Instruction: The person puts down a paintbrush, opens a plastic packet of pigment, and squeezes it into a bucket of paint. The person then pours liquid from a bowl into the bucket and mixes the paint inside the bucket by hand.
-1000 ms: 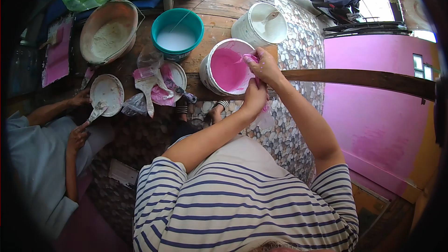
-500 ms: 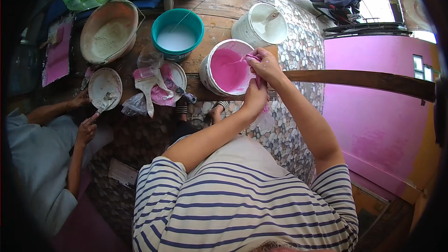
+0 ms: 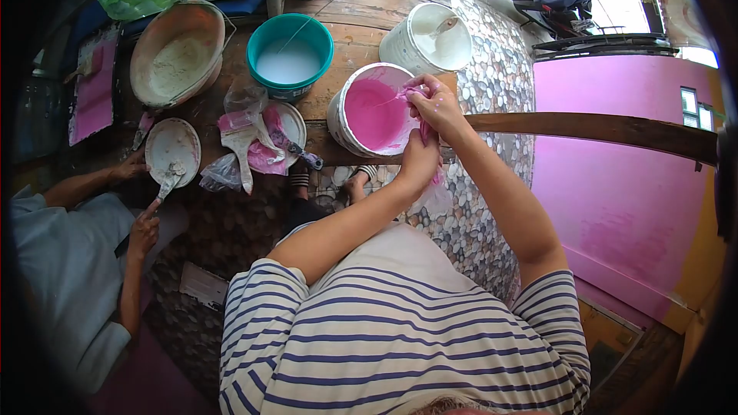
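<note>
A white bucket (image 3: pixel 343 137) of pink paint (image 3: pixel 369 114) stands at the near edge of the wooden bench. Just over its right rim, my right hand (image 3: pixel 440 107) is closed, pinching the pink-smeared upper part of a plastic bag (image 3: pixel 436 194). Below it, my left hand (image 3: pixel 420 161) is wrapped round the same bag, whose clear lower end hangs beneath the fist. A thin pink strand stretches from the right fingertips toward the paint. Inside the bag, the contents are hidden by my hands.
A teal bucket (image 3: pixel 255 69) of whitish liquid, a white bucket (image 3: pixel 400 48) and a tan basin (image 3: pixel 138 77) stand behind. Left of the paint lie paintbrushes (image 3: pixel 242 142). At left, another person's hand (image 3: pixel 144 232) works a putty knife (image 3: pixel 167 184) in a round dish (image 3: pixel 157 146).
My hands hold nearly the same pose on the bag, the right fingers shifting slightly. The other person's hand and putty knife have moved a little within the dish.
</note>
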